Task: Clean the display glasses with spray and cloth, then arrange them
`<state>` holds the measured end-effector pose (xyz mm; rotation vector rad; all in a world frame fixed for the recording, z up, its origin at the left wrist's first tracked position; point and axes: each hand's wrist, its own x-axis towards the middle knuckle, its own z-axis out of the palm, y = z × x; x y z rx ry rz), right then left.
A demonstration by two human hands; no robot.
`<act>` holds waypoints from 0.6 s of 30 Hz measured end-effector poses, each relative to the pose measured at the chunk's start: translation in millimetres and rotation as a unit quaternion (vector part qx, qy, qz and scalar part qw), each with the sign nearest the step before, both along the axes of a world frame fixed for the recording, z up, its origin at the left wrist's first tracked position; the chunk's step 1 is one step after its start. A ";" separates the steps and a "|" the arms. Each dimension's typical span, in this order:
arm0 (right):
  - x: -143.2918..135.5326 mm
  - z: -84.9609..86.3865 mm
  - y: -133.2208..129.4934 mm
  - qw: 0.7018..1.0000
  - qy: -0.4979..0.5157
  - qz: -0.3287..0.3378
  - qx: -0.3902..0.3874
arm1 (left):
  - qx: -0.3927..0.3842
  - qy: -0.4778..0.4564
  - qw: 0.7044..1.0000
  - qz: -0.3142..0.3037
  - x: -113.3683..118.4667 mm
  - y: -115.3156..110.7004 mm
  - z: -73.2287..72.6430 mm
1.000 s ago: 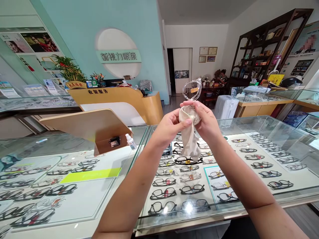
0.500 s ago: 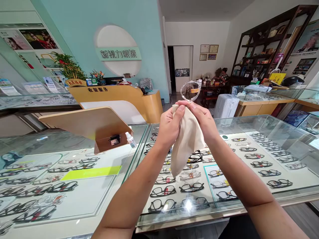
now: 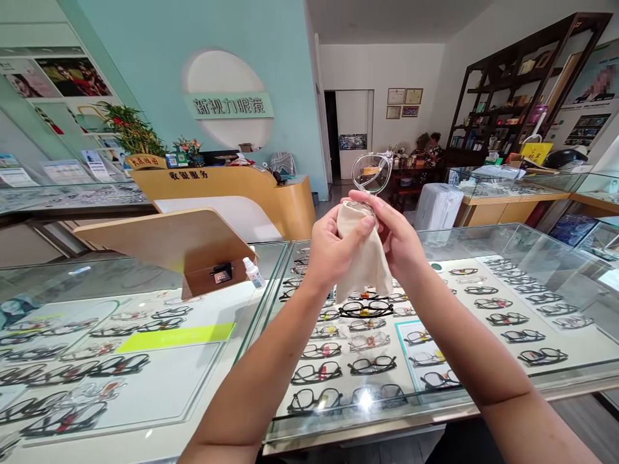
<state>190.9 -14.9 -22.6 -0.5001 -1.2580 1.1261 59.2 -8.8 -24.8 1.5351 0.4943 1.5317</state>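
Observation:
A pair of clear-framed eyeglasses [image 3: 371,173] is held up in front of me, one round lens sticking out above my fingers. A cream cleaning cloth [image 3: 365,264] wraps the lower part of the glasses and hangs down between my hands. My left hand [image 3: 331,245] is closed on the cloth, its thumb pressed over the wrapped lens. My right hand [image 3: 402,237] is closed round the other side of the glasses, its fingers partly hidden behind the cloth. Below, inside the glass display case [image 3: 483,380], lie rows of spectacles.
A small white spray bottle [image 3: 253,273] stands on the left case beside a tilted wooden board [image 3: 164,238]. Behind are a yellow reception counter [image 3: 227,187], a plastic-wrapped suitcase [image 3: 438,209] and a dark shelf unit [image 3: 512,90]. A person [image 3: 432,151] sits at the back.
The cloth has been drawn up and folded round the lower lens, so its hanging end is shorter. My left thumb has shifted right and lower; the glasses have turned slightly.

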 end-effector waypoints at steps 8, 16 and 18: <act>7.4 3.2 -7.6 0.993 -0.079 -0.010 0.082 | -0.001 -0.020 0.998 0.055 -1.0 -8.6 1.6; 21.1 13.1 -5.8 0.993 -0.054 -0.046 0.093 | 0.024 0.125 0.984 -0.122 -24.9 -6.3 14.0; 21.7 13.0 -3.6 0.994 -0.052 -0.048 0.089 | 0.035 0.150 0.978 -0.138 -26.8 -6.7 16.0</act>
